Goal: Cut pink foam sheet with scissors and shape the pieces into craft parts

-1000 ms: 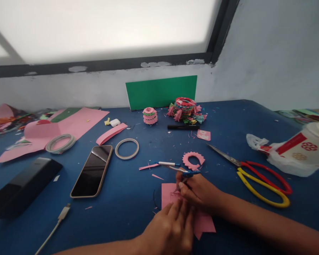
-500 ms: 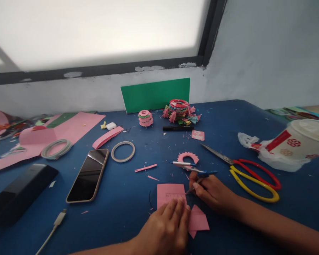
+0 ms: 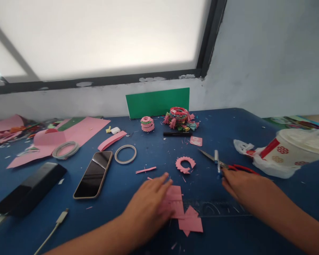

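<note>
The pink paper (image 3: 175, 202) is being pressed flat by the open left hand (image 3: 149, 205); the pen (image 3: 217, 159), gripped upright by the right hand (image 3: 241, 184), is being held right of it, above the scissors (image 3: 228, 165).

I sit at a table covered in dark blue cloth (image 3: 127, 212), and straight behind its far edge rises a pale grey painted wall (image 3: 268, 53), scuffed and patchy low down. Above the table, set into that wall, is a wide window with a dark metal frame (image 3: 204, 46) and frosted white panes (image 3: 101, 35), which pour soft, even daylight down onto the cloth. To the right of the window the wall runs on bare to the table's right end.
</note>
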`<state>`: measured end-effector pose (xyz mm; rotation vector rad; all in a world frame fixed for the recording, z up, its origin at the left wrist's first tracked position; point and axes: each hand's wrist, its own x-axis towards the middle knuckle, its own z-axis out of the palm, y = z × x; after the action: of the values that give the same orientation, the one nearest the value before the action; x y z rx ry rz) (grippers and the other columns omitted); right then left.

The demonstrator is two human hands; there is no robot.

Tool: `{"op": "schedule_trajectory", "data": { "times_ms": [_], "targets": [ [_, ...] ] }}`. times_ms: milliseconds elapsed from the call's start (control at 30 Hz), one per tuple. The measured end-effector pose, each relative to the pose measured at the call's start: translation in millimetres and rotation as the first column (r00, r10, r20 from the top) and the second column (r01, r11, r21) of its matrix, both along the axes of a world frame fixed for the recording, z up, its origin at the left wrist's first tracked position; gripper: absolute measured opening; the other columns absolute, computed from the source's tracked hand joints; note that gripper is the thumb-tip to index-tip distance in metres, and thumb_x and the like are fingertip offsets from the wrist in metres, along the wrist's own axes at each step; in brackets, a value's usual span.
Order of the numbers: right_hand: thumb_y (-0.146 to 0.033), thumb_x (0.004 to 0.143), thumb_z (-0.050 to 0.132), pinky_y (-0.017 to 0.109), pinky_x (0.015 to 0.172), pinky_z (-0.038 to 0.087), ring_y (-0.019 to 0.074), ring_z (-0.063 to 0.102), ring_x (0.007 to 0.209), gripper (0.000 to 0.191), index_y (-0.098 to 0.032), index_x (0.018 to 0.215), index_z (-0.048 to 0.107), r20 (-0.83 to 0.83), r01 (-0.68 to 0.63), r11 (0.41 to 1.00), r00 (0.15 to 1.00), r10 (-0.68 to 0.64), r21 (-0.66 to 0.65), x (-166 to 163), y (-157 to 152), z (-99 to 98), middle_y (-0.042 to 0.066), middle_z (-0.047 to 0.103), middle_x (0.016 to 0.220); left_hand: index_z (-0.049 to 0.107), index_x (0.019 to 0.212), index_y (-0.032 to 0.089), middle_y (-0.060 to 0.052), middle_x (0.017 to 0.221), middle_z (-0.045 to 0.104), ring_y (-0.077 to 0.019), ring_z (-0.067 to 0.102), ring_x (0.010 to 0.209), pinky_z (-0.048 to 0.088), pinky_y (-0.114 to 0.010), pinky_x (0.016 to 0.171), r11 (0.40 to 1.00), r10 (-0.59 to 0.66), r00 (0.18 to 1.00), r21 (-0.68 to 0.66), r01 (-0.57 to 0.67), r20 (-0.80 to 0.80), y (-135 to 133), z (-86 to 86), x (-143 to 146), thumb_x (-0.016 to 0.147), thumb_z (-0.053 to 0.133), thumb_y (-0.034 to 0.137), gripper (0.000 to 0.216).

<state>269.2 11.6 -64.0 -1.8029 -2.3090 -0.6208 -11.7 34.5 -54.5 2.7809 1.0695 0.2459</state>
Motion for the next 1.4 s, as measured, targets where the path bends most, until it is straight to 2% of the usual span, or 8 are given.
{"op": "schedule_trajectory", "data": {
  "times_ms": [100, 300, 433, 533, 833, 1100, 1233, 1400],
  "targets": [
    [-0.018, 0.080, 0.033, 0.030, 0.038, 0.042, 0.0231, 0.062, 0.046, 0.027, -0.018, 0.075, 0.059, -0.038, -0.015, 0.995, 0.999, 0.011, -0.100, 7.6, -16.7, -16.4, 0.008, 0.065, 0.058, 0.057, 0.111, 0.014, -0.013, 0.128, 0.050, -0.0277, 0.046, 0.117, 0.037, -0.044, 0.097, 0.968, 0.134, 0.991, -0.214, -0.131, -0.001, 21.5, 10.4, -7.2, 0.073, 0.062, 0.026, 0.040],
    [-0.018, 0.086, 0.027, 0.033, 0.070, 0.054, 0.0217, 0.066, 0.087, 0.035, -0.020, 0.114, 0.049, -0.469, -0.124, 0.979, 0.883, 0.035, -0.159, -4.8, -41.7, -25.8, 0.010, 0.068, 0.100, 0.062, 0.073, 0.017, -0.002, 0.082, 0.061, -0.0223, 0.055, 0.089, 0.040, -0.034, 0.082, 0.846, 0.217, 0.954, -0.527, -0.079, 0.205, 36.6, 12.7, -1.3, 0.065, 0.060, 0.011, 0.010],
    [-0.033, 0.088, 0.040, 0.033, 0.082, 0.050, 0.0200, 0.060, 0.102, 0.010, -0.023, 0.090, 0.042, -0.729, -0.282, 0.917, 0.684, -0.014, -0.283, -6.7, -44.7, -20.2, 0.009, 0.062, 0.114, 0.059, 0.079, 0.017, 0.002, 0.070, 0.057, -0.0145, 0.053, 0.066, 0.040, -0.024, 0.062, 0.756, 0.319, 0.912, -0.649, -0.082, 0.257, 41.5, 12.9, 4.2, 0.065, 0.060, 0.014, 0.014],
    [-0.043, 0.083, 0.050, 0.036, 0.085, 0.048, 0.0213, 0.059, 0.103, 0.026, -0.025, 0.079, 0.032, -0.805, -0.295, 0.912, 0.589, -0.063, -0.287, -0.8, -43.7, -20.4, 0.010, 0.061, 0.114, 0.058, 0.090, 0.015, 0.000, 0.076, 0.057, -0.0129, 0.053, 0.066, 0.041, -0.022, 0.058, 0.676, 0.443, 0.840, -0.732, -0.085, 0.313, 45.9, 14.2, 2.8, 0.067, 0.060, 0.017, 0.024],
    [-0.033, 0.074, 0.061, 0.039, 0.087, 0.046, 0.0244, 0.057, 0.103, 0.023, -0.023, 0.072, 0.040, -0.760, -0.363, 0.848, 0.647, -0.069, -0.386, 3.4, -33.5, -26.8, 0.008, 0.065, 0.107, 0.056, 0.080, 0.013, -0.003, 0.083, 0.059, -0.0141, 0.059, 0.077, 0.048, -0.027, 0.073, 0.405, 0.746, 0.576, -0.914, 0.006, 0.334, 28.4, 24.1, -5.6, 0.066, 0.066, 0.025, 0.021],
    [-0.020, 0.070, 0.051, 0.030, 0.068, 0.050, 0.0189, 0.062, 0.076, 0.013, -0.021, 0.083, 0.052, -0.680, -0.419, 0.828, 0.730, 0.064, -0.372, 2.5, -24.3, -28.2, 0.006, 0.065, 0.089, 0.051, 0.085, 0.014, 0.000, 0.075, 0.057, -0.0081, 0.055, 0.061, 0.047, -0.020, 0.058, 0.231, 0.875, 0.442, -0.973, -0.027, 0.196, 16.9, 18.2, -14.7, 0.064, 0.067, 0.023, 0.028],
    [-0.019, 0.079, 0.044, 0.029, 0.068, 0.052, 0.0186, 0.065, 0.073, 0.020, -0.021, 0.091, 0.059, -0.603, -0.451, 0.823, 0.779, 0.174, -0.345, 3.8, -23.9, -26.9, 0.006, 0.068, 0.084, 0.042, 0.095, 0.016, -0.002, 0.078, 0.056, -0.0132, 0.059, 0.068, 0.050, -0.026, 0.059, 0.252, 0.851, 0.491, -0.965, -0.071, 0.186, 9.4, 14.8, -20.2, 0.065, 0.066, 0.022, 0.038],
    [-0.021, 0.088, 0.033, 0.033, 0.079, 0.053, 0.0216, 0.066, 0.088, 0.034, -0.021, 0.099, 0.065, -0.546, -0.498, 0.815, 0.789, 0.283, -0.297, 9.2, -29.4, -21.2, 0.008, 0.069, 0.099, 0.043, 0.103, 0.017, -0.006, 0.093, 0.056, -0.0195, 0.058, 0.076, 0.049, -0.036, 0.066, 0.739, 0.580, 0.772, -0.564, -0.367, 0.258, 6.4, 13.2, -37.9, 0.069, 0.063, 0.028, 0.041]
  ]
}}
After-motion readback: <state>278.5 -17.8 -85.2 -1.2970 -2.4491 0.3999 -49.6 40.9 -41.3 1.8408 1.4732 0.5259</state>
